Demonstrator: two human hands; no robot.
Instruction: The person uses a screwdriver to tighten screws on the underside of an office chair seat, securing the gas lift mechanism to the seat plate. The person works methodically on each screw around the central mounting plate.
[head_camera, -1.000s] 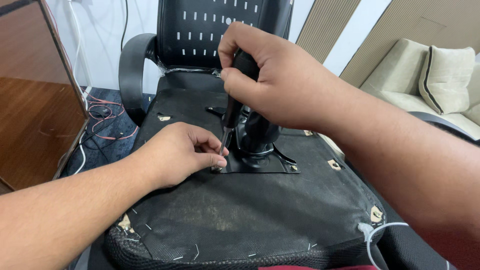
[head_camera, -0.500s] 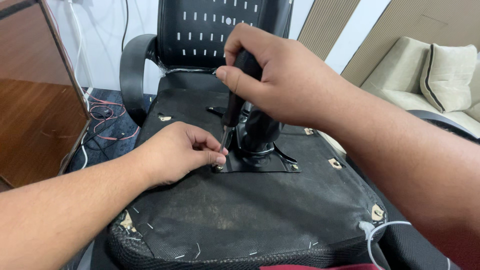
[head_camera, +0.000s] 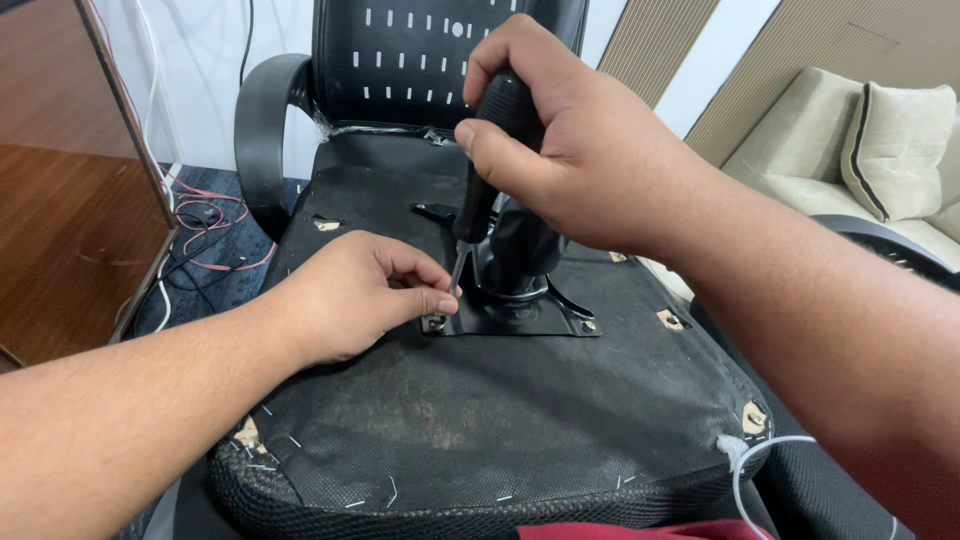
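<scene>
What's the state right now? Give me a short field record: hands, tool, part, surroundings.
right hand: wrapped around the black handle of a screwdriver, shaft pointing down
left hand: fingertips pinched at the screwdriver tip, by a screw
screw site: front-left corner of the metal mounting plate
plate: lies on the upturned underside of an office chair seat
surroundings: wooden panel on one side, beige sofa on the other, cables on the floor

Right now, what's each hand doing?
Left hand: fingertips pinched at the screw on the metal plate.
Right hand: closed around the screwdriver.
</scene>
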